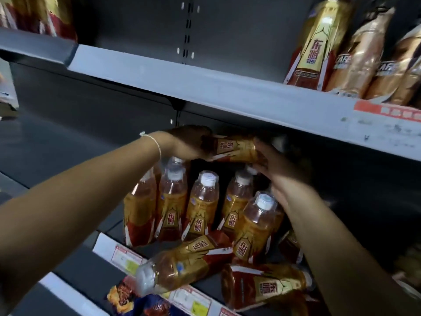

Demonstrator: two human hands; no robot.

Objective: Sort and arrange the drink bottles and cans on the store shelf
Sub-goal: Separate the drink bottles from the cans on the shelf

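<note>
Both hands hold one gold-and-red labelled drink bottle (234, 148) lying sideways just under the upper shelf's front lip. My left hand (189, 142) grips its base end and my right hand (273, 163) grips the cap end, which is hidden. Below it several matching bottles (202, 206) stand upright on the middle shelf (107, 245). Two more lie on their sides at the shelf's front: one (182, 263) with its cap pointing left over the edge, another (264, 286) to its right.
The upper shelf (205, 87) carries a tall gold bottle (319, 44) and bronze-wrapped bottles (369, 58) at the right. Its left half and the middle shelf's left side are bare grey metal. Price tags (127, 258) line the front strip. A snack packet (136, 299) lies below.
</note>
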